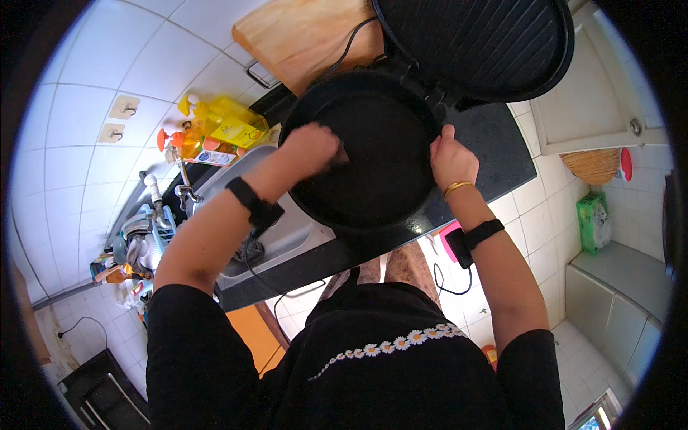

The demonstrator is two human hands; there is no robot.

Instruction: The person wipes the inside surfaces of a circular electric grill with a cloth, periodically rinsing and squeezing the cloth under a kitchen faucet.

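Note:
A round black electric griddle (376, 156) sits on the black counter, its ribbed lid (484, 43) tilted up and back to the right. My left hand (312, 145) is over the left part of the pan with its fingers curled; it is blurred. A small dark thing shows at its fingertips, too unclear to name. My right hand (454, 158) grips the pan's right rim, the thumb pointing up along it. Both wrists wear black straps with small devices, and a gold-coloured bangle (458, 186) is on the right one.
Left of the pan lies a steel sink (290, 231) with a tap (185, 188). Yellow and orange pump bottles (231, 126) stand behind it. A wooden cutting board (312, 37) leans at the back, a black cable in front. A blue dish rack (161, 220) stands far left.

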